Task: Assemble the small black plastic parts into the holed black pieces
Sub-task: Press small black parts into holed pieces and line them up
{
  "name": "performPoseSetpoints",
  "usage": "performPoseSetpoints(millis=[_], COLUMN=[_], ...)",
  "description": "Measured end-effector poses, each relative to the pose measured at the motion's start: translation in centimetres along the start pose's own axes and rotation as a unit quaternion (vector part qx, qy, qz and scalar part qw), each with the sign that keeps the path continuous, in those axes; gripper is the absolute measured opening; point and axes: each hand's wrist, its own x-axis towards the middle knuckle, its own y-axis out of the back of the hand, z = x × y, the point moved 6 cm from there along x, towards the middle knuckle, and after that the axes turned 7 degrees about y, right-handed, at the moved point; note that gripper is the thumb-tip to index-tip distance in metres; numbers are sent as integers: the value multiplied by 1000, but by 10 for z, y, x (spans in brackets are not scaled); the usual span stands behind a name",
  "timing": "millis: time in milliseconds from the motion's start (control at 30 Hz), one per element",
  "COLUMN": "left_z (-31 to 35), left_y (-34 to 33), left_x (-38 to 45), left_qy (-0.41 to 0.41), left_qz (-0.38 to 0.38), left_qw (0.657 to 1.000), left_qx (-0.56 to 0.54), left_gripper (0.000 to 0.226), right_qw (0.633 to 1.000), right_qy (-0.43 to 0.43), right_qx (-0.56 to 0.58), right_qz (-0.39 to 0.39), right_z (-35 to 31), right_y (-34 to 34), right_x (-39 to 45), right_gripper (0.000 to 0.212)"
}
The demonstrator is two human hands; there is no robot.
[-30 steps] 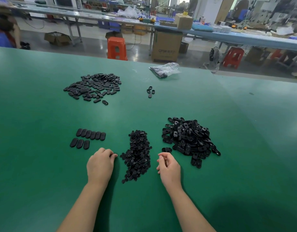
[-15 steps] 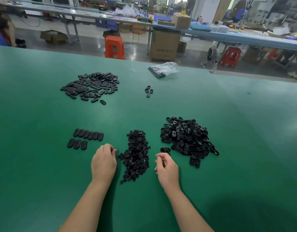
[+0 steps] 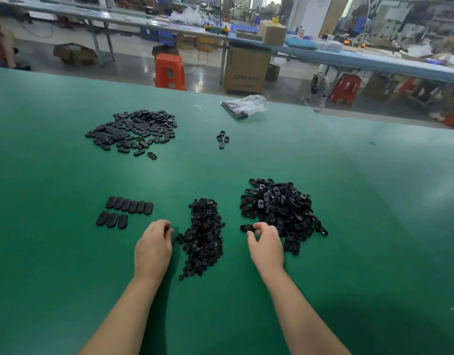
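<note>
A pile of small black plastic parts (image 3: 204, 239) lies between my hands on the green table (image 3: 67, 265). To its right is a heap of holed black pieces (image 3: 279, 208). My left hand (image 3: 153, 245) rests at the left edge of the small-parts pile with its fingers curled down; what the fingertips hold is hidden. My right hand (image 3: 266, 243) reaches the near left edge of the holed heap, where its thumb and fingertips pinch one holed black piece (image 3: 246, 228) lying on the table.
Two short rows of oval black pieces (image 3: 126, 210) lie to the left of my left hand. A wide spread of oval pieces (image 3: 133, 130) sits at the far left, three loose pieces (image 3: 223, 138) at the middle, and a plastic bag (image 3: 246, 106) near the far edge.
My right hand has moved forward and right, from beside the small-parts pile to the stray holed piece at the heap's edge. The left hand has stayed by the small-parts pile.
</note>
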Motion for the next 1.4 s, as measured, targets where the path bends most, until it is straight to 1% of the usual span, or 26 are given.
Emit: performPoseSetpoints(millis=[100,200,267,367,500,600,700,800,900,967,1033,1133,1300,1400], left_z=[0,0,0,0,-1,-1,-1,-2,-5,-11,-19,-23,-26,-27], left_y=[0,0,1,1,1,1,1,1,1,1,-1,-2,-2,-3], left_x=[1,2,1,1,2,2,1,1,2,5,7,9,12,14], left_qy=[11,13,11,8,-1,0,-2,0,16,50,91,112,129,141], left_qz=[0,-2,-1,-3,-4,-2,2,3,1,-2,-5,-13,-23,-27], left_qw=[1000,1000,1000,1000,1000,1000,1000,1000,1000,998,992,987,978,973], left_qx=[2,6,7,11,15,12,11,4,-12,-43,-83,-114,-162,-183], left_gripper=[18,19,19,20,18,15,13,14,17,21,23,23,18,11], right_qw=[997,995,995,997,997,991,975,948,911,895,889,890,931,938], right_qy=[-25,-35,-40,-45,-58,-78,-100,-107,-113,-102,-88,-73,-7,10], right_qx=[-62,-82,-70,-38,37,105,201,301,396,431,444,443,355,338], right_qz=[-41,-53,-55,-54,-47,-27,-4,8,-14,-48,-73,-83,-86,-70], right_z=[2,-1,-2,0,9,16,17,12,2,-7,-15,-17,-18,-19], right_y=[1,-1,-2,-1,2,3,4,4,0,-8,-17,-29,-41,-40], right_x=[8,11,13,14,14,11,9,7,3,-2,-8,-19,-33,-37], right_gripper=[38,31,25,24,26,21,17,12,7,15,23,28,24,22])
